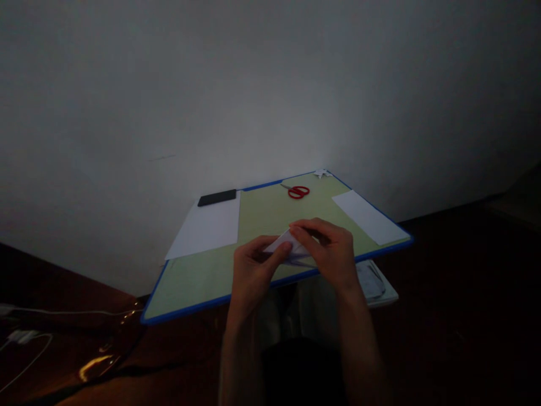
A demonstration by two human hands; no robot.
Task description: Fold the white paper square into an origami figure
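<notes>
Between my two hands is a small piece of folded white paper (299, 250), held just above the near edge of the table (203, 276). My left hand (256, 268) pinches its left side, thumb on top. The thumb and fingertips of my right hand (329, 248) grip its upper corner. Part of the paper is hidden behind the fingers. Beyond the hands, red-handled scissors (298, 192) lie on the tabletop with their blades pointing left.
White paper (207, 228) lies at the table's left with a dark flat slab (217, 197) on it. Another white sheet (369, 217) is at the right. Paper scraps (322, 173) sit in the far corner, by the wall (270, 101). Cables (76, 311) run along the floor at left.
</notes>
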